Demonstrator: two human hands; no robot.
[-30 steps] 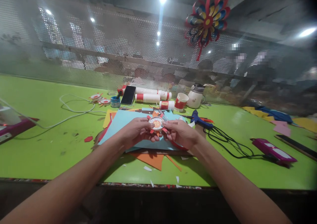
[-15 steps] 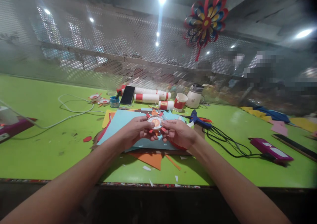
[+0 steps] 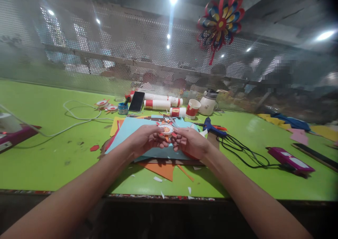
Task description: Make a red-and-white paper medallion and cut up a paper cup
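Note:
A small round paper craft (image 3: 166, 129) with a white and orange centre and red tabs round its rim is held between both hands above a light blue sheet (image 3: 132, 133). My left hand (image 3: 146, 141) pinches its left side with closed fingers. My right hand (image 3: 190, 142) pinches its right side the same way. The disc is tilted so that its face points upward. Orange paper pieces (image 3: 161, 170) stick out from under the blue sheet.
On the green table (image 3: 42, 154): a blue glue gun (image 3: 211, 127) with black cord, glue bottles (image 3: 158, 104), a phone (image 3: 136, 101), a red-white cup (image 3: 192, 108), a white jar (image 3: 208, 103), purple boxes (image 3: 290, 160), a white cable (image 3: 76, 117). A paper flower (image 3: 220, 20) hangs on the mesh wall.
The round craft has tipped flatter between my fingers, its face turning upward. Both hands stay in the same place.

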